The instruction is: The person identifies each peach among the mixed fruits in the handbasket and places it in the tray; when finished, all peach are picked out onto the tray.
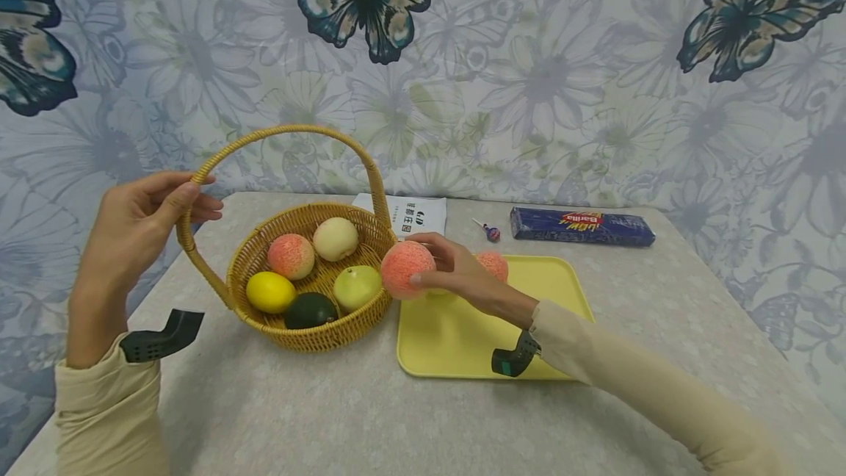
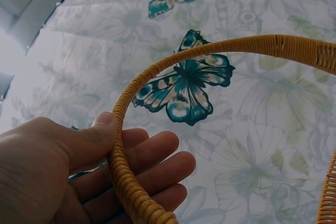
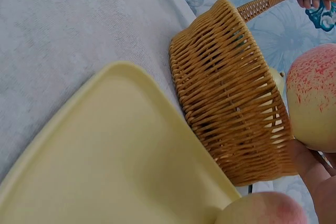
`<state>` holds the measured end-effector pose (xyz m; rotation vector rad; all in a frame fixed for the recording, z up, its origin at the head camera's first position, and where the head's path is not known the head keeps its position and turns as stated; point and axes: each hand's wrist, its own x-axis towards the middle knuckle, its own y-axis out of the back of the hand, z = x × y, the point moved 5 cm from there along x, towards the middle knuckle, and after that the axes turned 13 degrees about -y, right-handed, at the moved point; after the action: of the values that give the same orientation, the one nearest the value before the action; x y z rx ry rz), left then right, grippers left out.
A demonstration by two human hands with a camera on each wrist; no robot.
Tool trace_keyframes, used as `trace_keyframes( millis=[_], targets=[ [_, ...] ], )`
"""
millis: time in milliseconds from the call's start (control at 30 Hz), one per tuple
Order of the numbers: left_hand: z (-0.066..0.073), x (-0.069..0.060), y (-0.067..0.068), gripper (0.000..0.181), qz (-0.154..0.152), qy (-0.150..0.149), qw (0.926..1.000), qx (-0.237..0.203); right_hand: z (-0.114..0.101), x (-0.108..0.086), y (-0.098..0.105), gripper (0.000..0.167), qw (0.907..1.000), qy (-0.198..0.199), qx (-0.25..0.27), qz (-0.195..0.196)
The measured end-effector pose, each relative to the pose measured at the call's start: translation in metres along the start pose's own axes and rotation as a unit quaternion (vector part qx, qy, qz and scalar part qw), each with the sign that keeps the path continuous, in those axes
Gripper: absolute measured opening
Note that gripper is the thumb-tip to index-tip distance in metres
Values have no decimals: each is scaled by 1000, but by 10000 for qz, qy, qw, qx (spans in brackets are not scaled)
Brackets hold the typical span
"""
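Note:
My left hand (image 1: 142,222) pinches the wrapped handle (image 2: 128,90) of a wicker basket (image 1: 311,340) between thumb and fingers, at the handle's left side. Inside the basket lie a pink-speckled peach (image 1: 291,256), a pale round fruit (image 1: 335,239), a yellow lemon (image 1: 270,292), a dark green avocado (image 1: 309,311) and a light green fruit (image 1: 358,288). My right hand (image 1: 456,270) grips another peach (image 1: 406,270), held up beside the basket's right rim, over the left edge of a yellow tray (image 1: 456,344). A further peach (image 1: 493,266) sits on the tray, partly hidden behind that hand.
A white printed packet (image 1: 418,215) lies behind the basket. Toward the table's back are a wrapped lollipop (image 1: 492,233) and a blue Barilla box (image 1: 581,227). The tray stands close to the basket's right side. A butterfly-patterned covering (image 1: 529,94) rises behind the table.

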<state>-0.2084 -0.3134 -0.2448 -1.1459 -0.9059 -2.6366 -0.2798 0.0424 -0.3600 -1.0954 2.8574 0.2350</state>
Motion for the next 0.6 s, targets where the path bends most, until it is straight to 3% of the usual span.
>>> trace_keyframes(
  millis=[600],
  targets=[
    [0, 0, 1, 27, 9, -14, 10000, 32, 15, -39, 56, 56, 9967, -87, -17, 808]
  ],
)
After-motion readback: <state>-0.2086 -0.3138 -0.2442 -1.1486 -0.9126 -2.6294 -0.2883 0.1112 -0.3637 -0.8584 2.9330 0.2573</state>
